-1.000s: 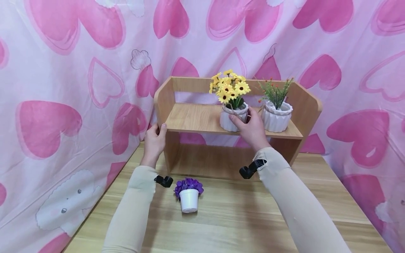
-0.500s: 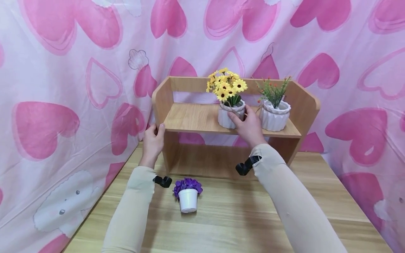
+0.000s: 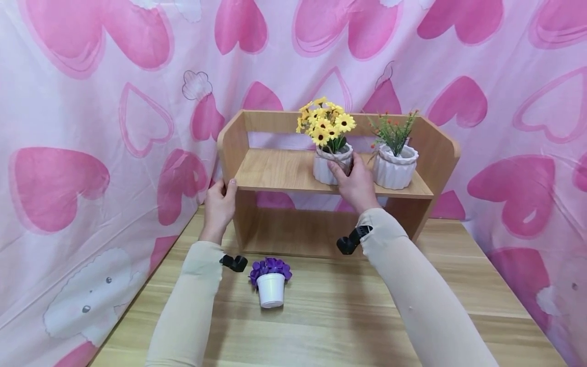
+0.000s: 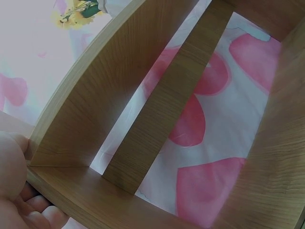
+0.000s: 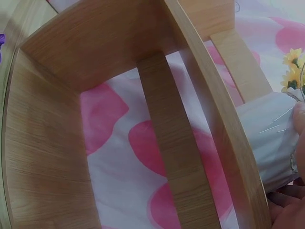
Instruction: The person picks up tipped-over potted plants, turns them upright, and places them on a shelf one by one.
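My right hand (image 3: 358, 186) grips a white fluted pot (image 3: 323, 169) of yellow daisy-like flowers (image 3: 326, 122). This pot stands on the upper board of a wooden shelf (image 3: 272, 171), close to its front edge. In the right wrist view the fingers reach round the side of the pot (image 5: 269, 138). At the shelf's left end, my left hand (image 3: 219, 208) holds the front edge of the side panel, thumb in front. The left wrist view shows curled fingers (image 4: 35, 210) beside that wooden edge.
To the right on the upper board stands another white fluted pot (image 3: 395, 169) with a green, red-tipped plant (image 3: 394, 135). A small white pot (image 3: 271, 290) with purple flowers (image 3: 270, 268) lies tilted on the wooden table (image 3: 321, 316). Pink heart-print cloth (image 3: 59, 188) hangs behind.
The pot of yellow flowers has slid slightly back from the shelf's front edge, my right hand moving with it. My left hand keeps its hold. The whole view has shifted a little.
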Demonstrator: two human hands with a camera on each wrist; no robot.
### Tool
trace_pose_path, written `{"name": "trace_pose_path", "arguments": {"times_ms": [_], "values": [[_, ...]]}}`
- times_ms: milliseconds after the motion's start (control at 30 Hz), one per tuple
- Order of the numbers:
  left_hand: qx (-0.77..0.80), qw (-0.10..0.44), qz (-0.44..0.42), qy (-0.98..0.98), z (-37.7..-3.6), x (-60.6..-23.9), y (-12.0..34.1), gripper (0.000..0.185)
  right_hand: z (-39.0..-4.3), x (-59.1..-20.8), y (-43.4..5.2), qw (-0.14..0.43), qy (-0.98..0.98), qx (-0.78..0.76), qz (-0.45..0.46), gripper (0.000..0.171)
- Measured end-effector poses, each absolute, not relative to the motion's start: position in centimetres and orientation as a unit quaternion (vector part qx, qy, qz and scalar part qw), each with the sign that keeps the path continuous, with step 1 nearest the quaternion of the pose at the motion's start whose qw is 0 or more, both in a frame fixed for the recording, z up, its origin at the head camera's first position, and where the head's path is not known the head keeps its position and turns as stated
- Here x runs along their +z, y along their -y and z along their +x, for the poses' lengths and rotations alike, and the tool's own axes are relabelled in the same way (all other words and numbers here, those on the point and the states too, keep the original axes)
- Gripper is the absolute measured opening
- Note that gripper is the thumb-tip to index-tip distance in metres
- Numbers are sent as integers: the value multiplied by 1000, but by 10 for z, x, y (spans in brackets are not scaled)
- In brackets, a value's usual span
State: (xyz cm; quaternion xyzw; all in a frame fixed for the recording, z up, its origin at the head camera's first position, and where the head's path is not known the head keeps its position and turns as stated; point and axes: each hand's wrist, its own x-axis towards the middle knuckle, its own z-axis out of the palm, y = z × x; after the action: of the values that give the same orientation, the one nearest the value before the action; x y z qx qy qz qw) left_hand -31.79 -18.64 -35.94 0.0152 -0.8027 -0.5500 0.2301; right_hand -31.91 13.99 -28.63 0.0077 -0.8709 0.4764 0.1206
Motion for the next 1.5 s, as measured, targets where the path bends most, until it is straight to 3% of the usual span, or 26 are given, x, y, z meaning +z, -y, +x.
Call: {"name": "trace_pose_path", "arguments": {"times_ms": [167, 467, 800, 967, 1300, 1500], "values": [[-545, 228, 16, 807, -318, -362, 187, 47, -315, -292, -142, 120, 862, 492, 3, 88], [-546, 226, 19, 807, -319, -360, 188, 48, -298, -302, -145, 169, 810, 561, 24, 75], [-546, 230, 20, 805, -318, -360, 188, 49, -265, -320, -153, 212, 794, 569, 23, 41], [-547, 226, 23, 806, -318, -360, 188, 51, -250, -333, -154, 227, 802, 552, 33, 33], [-538, 238, 17, 809, -321, -361, 188, 46, -227, -360, -146, 191, 843, 495, 90, 21], [-546, 240, 18, 802, -322, -361, 187, 45, -220, -382, -136, 121, 869, 473, 85, 21]]}}
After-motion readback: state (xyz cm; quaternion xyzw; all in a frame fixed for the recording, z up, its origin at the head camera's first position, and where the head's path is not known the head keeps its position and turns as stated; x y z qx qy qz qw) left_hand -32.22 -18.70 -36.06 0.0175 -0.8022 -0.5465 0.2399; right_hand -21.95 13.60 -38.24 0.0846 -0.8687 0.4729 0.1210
